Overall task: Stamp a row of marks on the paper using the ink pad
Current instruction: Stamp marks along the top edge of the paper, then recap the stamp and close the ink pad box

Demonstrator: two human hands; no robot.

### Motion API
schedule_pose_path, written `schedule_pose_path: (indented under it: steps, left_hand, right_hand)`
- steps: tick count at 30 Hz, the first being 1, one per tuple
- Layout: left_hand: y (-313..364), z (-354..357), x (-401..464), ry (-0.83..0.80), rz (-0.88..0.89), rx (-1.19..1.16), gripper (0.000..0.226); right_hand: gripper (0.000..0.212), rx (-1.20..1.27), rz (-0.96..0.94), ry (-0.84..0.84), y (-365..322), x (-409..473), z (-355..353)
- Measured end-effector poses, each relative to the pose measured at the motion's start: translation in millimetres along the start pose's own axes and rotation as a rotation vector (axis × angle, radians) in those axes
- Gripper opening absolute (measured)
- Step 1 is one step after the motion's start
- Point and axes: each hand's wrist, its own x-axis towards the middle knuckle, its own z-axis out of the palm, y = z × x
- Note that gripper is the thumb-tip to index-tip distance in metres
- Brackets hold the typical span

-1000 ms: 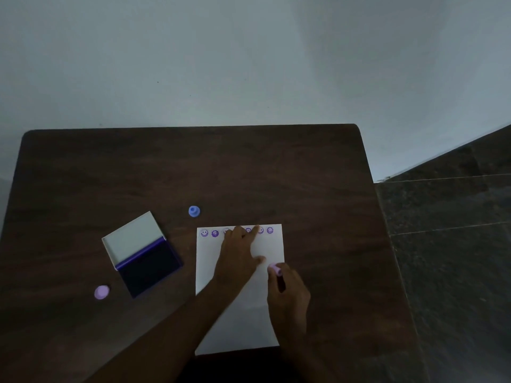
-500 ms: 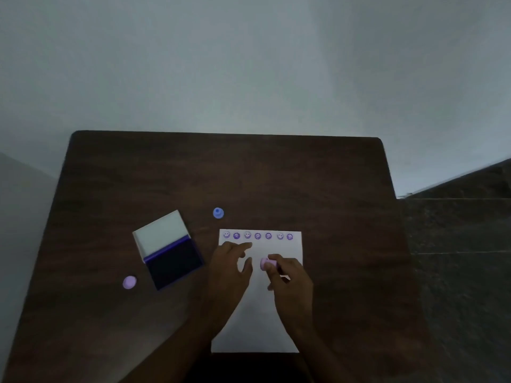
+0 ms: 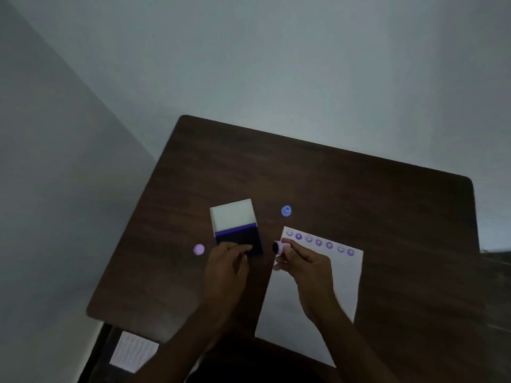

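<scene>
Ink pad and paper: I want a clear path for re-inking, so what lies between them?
In the head view, only bare table separates the ink pad from the paper; the right hand holds the pink stamp over that gap.

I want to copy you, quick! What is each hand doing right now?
Left hand: open, fingers resting on the open dark purple ink pad, holding nothing.
Right hand: closed grip on the small round pink stamp.
</scene>
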Motion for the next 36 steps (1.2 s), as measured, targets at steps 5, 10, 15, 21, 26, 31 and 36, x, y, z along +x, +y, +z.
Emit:
schedule_pose_path:
  steps: [5, 10, 15, 21, 26, 31, 36]
  left_hand:
    - [-40, -27, -5, 0.143, -0.069, 0.054, 0.024]
    - [-96, -34, 2, 0.164, -0.126, 0.106, 0.023]
    - [-113, -32, 13, 0.152, -0.22, 0.165, 0.05]
    - [-117, -24, 14, 0.117, -0.214, 0.186, 0.056]
    - [-121, -24, 19, 0.156, -0.235, 0.176, 0.063]
    - [-127, -25, 29, 0.127, -0.211, 0.139, 0.051]
    - [-119, -29, 34, 0.114, -0.2, 0.021, 0.025]
  right_hand:
    - [0.022, 0.195, 0.186, -0.144, -5, 0, 27]
    - [0.021, 0.239, 0.222, -0.183, -2, -8, 45]
    - [0.022, 0.239, 0.252, -0.193, 4, -10, 59]
    - [0.023, 0.193, 0.255, -0.208, 7, -13, 67]
    - [0.021, 0.208, 0.259, -0.188, 9, -14, 70]
    - [0.023, 0.243, 0.274, -0.173, 11, -15, 74]
    - [0.022, 0.287, 0.283, -0.179, 13, -15, 80]
